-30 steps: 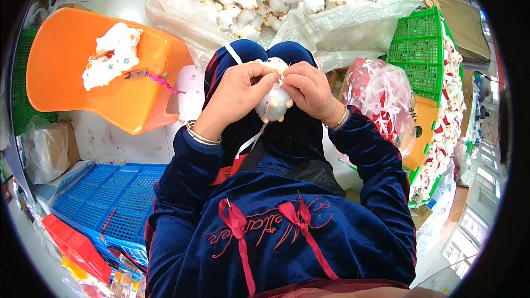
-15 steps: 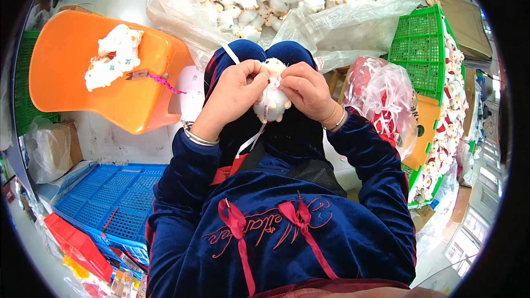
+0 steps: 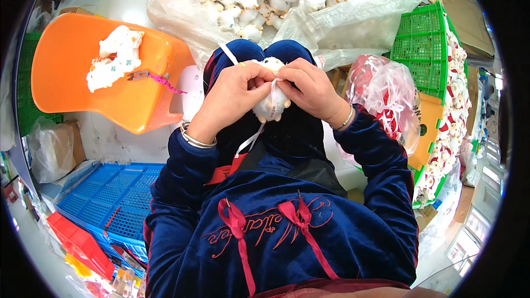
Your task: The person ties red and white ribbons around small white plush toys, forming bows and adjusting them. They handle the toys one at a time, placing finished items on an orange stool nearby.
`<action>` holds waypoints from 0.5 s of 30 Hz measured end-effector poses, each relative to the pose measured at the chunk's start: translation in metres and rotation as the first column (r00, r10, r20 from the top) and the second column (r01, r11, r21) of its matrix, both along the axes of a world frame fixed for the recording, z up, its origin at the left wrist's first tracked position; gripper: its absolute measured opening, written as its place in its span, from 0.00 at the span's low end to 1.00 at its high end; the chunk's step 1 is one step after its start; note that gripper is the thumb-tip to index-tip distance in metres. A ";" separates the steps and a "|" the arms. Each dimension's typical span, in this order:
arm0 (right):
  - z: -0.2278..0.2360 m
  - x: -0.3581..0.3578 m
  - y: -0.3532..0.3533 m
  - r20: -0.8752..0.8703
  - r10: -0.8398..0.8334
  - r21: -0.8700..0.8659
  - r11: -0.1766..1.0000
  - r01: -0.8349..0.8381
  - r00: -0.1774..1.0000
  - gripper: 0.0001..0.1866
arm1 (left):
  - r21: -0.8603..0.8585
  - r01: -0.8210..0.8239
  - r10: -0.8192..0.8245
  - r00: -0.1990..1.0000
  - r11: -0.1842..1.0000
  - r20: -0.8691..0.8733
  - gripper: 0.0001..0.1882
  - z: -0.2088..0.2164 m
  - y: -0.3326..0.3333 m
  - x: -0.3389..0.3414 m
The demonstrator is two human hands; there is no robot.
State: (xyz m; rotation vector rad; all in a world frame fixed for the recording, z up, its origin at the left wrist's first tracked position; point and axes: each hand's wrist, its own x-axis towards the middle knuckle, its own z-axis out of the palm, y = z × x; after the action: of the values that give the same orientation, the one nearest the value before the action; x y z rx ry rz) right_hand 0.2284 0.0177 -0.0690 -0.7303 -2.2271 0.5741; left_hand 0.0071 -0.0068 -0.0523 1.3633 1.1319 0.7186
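Note:
A small white plush toy (image 3: 270, 108) with tan feet rests over my lap between my two hands. Closed at its neck on the left side, my left hand (image 3: 238, 95) has thumb and fingers pressed together by the toy. My right hand (image 3: 313, 89) pinches a narrow white ribbon (image 3: 274, 92) at the toy's neck, and the ribbon hangs down over its belly. The fingers partly cover the toy's head and the ribbon's upper end. Another white strap (image 3: 227, 53) lies across my left knee.
A large clear plastic bag (image 3: 353, 27) of plush toys (image 3: 243, 0) lies ahead. On the orange stool (image 3: 61, 72) at left are white plush toys (image 3: 117, 58) and thread snips (image 3: 138, 75). Green crates (image 3: 422, 49), a bag of red items (image 3: 386, 94) and a blue crate (image 3: 105, 193) stand around me.
A white ribbon now shows between my fingers, running down the front of the toy. My hands have drawn closer together at its neck.

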 end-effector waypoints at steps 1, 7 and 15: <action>0.005 0.000 0.001 0.033 0.013 -0.006 1.000 -0.012 0.999 0.11 | 0.006 -0.002 0.002 1.000 1.000 -0.010 0.06 -0.001 0.000 0.000; 0.027 0.002 0.003 0.226 0.048 -0.042 0.998 -0.040 0.973 0.08 | 0.021 -0.016 0.017 0.999 1.000 -0.031 0.06 -0.004 0.000 0.002; 0.013 0.007 0.000 0.171 -0.028 -0.086 0.995 0.043 0.985 0.08 | 0.020 -0.034 0.034 0.999 0.999 -0.027 0.05 -0.003 -0.003 0.004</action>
State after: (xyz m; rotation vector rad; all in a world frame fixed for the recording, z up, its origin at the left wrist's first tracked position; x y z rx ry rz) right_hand 0.2358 0.0175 -0.0558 -0.8927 -2.3518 0.6174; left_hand 0.0115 -0.0094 -0.0549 1.3769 1.1751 0.7394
